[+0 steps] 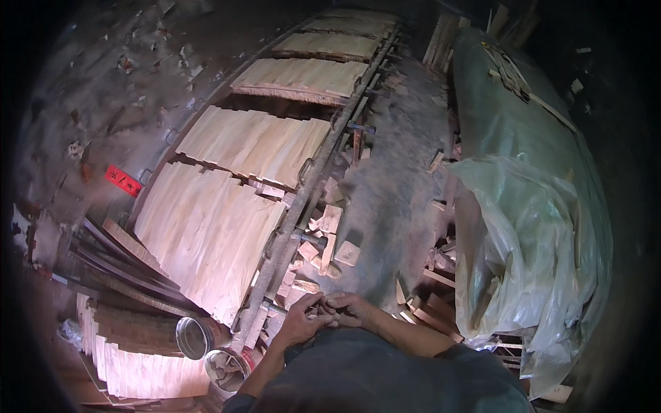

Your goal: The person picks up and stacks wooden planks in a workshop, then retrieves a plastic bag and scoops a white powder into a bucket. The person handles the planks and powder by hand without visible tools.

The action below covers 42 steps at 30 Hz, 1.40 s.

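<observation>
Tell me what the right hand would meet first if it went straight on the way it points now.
The right hand would likely meet the left hand first: it points that way and the two are close together, though this view leaves actual contact unclear.

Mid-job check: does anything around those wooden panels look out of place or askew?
Yes: loose wood offcuts lie scattered on the floor along the right side of the long rail, which looks untidy. The nearest panel beside that rail has a stepped far edge, its strips not flush; whether that's damage, I can't tell.
</observation>
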{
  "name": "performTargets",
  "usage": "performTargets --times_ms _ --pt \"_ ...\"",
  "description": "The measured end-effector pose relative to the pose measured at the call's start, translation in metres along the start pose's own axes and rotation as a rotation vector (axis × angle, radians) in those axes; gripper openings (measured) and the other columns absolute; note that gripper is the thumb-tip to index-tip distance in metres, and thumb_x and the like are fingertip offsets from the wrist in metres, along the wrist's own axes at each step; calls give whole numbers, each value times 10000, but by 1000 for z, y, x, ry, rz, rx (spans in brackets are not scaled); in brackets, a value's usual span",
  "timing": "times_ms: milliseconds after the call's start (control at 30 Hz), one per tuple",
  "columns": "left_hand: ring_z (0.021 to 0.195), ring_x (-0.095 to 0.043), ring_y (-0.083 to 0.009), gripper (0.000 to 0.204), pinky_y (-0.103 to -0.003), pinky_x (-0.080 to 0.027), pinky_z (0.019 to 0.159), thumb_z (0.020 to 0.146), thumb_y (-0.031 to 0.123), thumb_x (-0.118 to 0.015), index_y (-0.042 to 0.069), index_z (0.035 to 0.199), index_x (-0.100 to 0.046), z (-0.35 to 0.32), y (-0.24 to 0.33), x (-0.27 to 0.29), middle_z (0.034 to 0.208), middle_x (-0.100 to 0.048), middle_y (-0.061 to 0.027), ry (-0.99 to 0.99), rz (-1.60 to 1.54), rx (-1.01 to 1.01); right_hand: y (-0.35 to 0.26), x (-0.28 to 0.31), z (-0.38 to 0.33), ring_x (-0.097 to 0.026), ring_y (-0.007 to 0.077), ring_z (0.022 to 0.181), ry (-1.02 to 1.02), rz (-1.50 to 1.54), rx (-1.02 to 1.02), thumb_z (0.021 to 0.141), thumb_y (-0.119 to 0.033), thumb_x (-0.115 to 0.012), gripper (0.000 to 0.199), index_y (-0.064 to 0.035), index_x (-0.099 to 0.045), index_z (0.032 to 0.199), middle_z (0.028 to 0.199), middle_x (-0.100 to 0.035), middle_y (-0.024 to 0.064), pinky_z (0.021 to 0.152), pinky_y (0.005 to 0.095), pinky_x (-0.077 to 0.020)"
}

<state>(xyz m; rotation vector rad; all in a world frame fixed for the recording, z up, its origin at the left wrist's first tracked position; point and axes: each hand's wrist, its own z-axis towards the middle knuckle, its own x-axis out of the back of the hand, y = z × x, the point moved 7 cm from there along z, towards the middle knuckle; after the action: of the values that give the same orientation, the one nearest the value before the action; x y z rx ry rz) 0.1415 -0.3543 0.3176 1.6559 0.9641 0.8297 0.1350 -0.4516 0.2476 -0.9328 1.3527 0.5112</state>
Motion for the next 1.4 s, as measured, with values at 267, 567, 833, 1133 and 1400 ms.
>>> performTargets --times_ms 267,567,833,1133,1400 --pt "917 -643 -134 466 -261 -550 827 837 23 -762 -83 1240 -552 -7 13 -6 1004 -665 -79 -10 -70 114 -5 -9 -4 -480 168 598 0 -143 -45 933 -301 -628 313 -45 -545 773 706 -497 57 590 290 -414" --pt "932 -632 -127 528 -255 -532 865 829 -6 -755 -97 1298 -530 -7 -8 18 1023 -663 -75 -33 -199 35 -4 -29 12 -466 156 574 19 -80 12 915 -336 -636 352 -44 -527 750 673 -475 43 599 294 -411" --pt "1021 -616 -147 627 -275 -514 920 783 13 -795 -65 1346 -529 -21 -32 57 1184 -622 -113 -68 53 92 22 -28 36 -468 168 609 167 -130 -17 895 -322 -657 339 -39 -534 756 649 -476 48 605 310 -392" --pt "1039 -626 -165 495 -279 -509 903 774 -52 -703 -82 1253 -582 -52 -68 99 1086 -636 -86 -111 -331 -18 62 -42 76 -450 146 656 128 -331 -141 904 -347 -665 346 -51 -534 779 662 -478 40 660 275 -334" --pt "982 -647 -168 497 -295 -523 862 763 -28 -724 -51 1244 -601 -77 -81 138 1032 -643 -87 9 -322 -17 83 -68 116 -449 130 648 133 -293 -136 922 -321 -660 315 -47 -554 808 681 -501 35 669 266 -350"
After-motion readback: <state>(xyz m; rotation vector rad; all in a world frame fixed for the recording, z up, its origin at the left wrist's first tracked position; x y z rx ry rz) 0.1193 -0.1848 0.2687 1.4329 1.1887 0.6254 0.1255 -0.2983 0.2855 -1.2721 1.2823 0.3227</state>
